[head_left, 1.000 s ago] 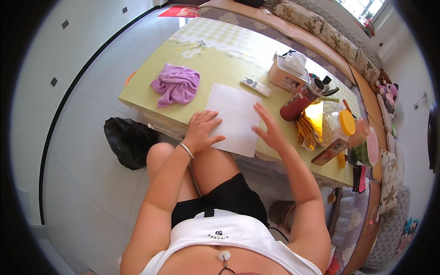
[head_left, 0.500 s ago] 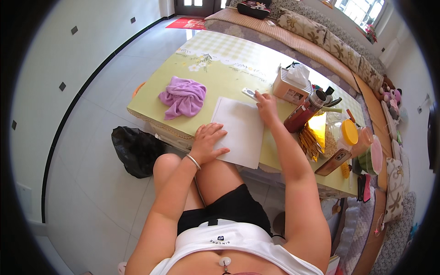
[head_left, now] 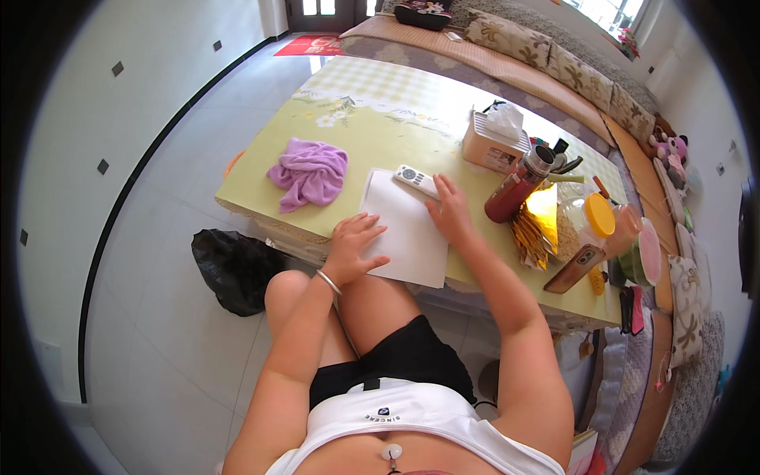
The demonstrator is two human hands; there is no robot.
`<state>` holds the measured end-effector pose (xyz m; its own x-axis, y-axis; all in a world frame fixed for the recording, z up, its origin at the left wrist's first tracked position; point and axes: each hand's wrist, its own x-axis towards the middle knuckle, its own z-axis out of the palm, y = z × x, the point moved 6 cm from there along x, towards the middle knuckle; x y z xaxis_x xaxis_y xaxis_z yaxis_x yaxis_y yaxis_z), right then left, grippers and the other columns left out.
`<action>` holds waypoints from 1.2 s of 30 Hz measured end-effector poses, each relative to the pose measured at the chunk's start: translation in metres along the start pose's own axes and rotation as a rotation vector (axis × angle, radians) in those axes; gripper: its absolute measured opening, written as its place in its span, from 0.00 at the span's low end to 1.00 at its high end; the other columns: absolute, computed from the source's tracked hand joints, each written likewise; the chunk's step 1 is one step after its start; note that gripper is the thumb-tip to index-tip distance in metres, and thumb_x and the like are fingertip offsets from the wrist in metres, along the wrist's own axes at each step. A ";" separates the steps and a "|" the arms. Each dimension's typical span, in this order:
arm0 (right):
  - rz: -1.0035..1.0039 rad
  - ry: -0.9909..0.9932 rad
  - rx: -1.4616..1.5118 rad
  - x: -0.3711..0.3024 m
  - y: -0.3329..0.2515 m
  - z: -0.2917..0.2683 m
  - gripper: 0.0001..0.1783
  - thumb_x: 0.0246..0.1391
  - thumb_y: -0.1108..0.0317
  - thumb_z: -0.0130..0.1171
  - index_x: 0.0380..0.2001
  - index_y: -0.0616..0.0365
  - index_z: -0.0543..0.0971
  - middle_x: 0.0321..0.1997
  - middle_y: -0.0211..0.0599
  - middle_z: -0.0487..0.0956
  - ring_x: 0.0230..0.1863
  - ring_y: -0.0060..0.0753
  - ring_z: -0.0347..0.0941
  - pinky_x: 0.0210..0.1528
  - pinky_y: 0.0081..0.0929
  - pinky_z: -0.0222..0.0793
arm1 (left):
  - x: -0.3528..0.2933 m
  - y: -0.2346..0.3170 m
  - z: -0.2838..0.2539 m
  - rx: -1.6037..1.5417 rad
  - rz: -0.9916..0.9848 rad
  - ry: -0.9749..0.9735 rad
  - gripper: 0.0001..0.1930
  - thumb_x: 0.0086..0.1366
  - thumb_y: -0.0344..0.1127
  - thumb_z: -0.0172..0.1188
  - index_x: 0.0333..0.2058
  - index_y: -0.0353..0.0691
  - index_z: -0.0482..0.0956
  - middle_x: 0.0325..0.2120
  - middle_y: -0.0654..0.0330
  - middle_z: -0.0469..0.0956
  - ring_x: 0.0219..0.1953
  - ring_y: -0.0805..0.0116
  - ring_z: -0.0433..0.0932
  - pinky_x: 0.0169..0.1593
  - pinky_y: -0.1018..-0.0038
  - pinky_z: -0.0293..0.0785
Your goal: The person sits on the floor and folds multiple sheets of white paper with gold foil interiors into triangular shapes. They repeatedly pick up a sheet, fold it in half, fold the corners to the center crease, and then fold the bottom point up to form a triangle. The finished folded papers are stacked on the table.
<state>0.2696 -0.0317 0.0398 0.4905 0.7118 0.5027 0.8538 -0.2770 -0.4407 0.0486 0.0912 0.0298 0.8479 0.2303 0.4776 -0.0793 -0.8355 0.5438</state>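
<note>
A blank white sheet of paper (head_left: 404, 241) lies on the table before me, its near edge overhanging my lap. My left hand (head_left: 354, 245) rests flat on the paper's left edge, fingers spread and nothing in it. Across the paper's far edge lies a white remote control (head_left: 414, 180) with dark buttons. My right hand (head_left: 453, 212) is at the remote's right end, thumb on the near side and fingers on the far side, partly covering that end. A crumpled purple cloth (head_left: 307, 174) sits left of the paper.
Right of my right arm stand a dark red thermos (head_left: 508, 190), a tissue box (head_left: 491, 146), golden packets (head_left: 538, 226), a yellow-lidded jar (head_left: 586, 226) and a phone (head_left: 575, 269) propped upright. A black plastic bag (head_left: 231, 273) is on the floor at left. A long cushioned seat (head_left: 475, 59) runs behind the table (head_left: 277, 142).
My right hand has brought the remote control left and nearer, from beyond the paper onto its far edge. My left hand stays on the paper. The view has shifted slightly.
</note>
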 end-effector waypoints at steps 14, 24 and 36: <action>0.091 0.381 0.025 -0.197 -0.054 -0.105 0.23 0.53 0.77 0.58 0.54 0.59 0.77 0.55 0.46 0.77 0.55 0.51 0.73 0.59 0.40 0.66 | -0.010 -0.011 -0.014 -0.515 -0.056 0.167 0.26 0.57 0.35 0.67 0.55 0.37 0.77 0.61 0.50 0.72 0.64 0.56 0.69 0.68 0.63 0.59; 0.572 0.881 -0.348 -0.213 0.073 -0.231 0.45 0.51 0.63 0.67 0.67 0.69 0.58 0.68 0.61 0.62 0.70 0.59 0.56 0.71 0.46 0.52 | -0.034 -0.007 -0.020 -0.504 -0.097 0.179 0.25 0.56 0.33 0.67 0.54 0.36 0.78 0.60 0.50 0.73 0.63 0.57 0.69 0.67 0.64 0.60; 0.576 0.850 0.207 -0.213 0.041 -0.252 0.42 0.47 0.64 0.72 0.62 0.67 0.66 0.56 0.47 0.75 0.58 0.45 0.71 0.62 0.38 0.66 | -0.049 0.035 -0.046 -0.452 -0.116 0.256 0.24 0.56 0.32 0.66 0.53 0.38 0.79 0.58 0.54 0.75 0.56 0.64 0.74 0.55 0.70 0.70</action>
<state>0.2438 -0.3577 0.1025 0.8430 -0.2030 0.4982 0.4449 -0.2576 -0.8578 -0.0197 0.0734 0.0570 0.7137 0.4706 0.5188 -0.2584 -0.5116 0.8195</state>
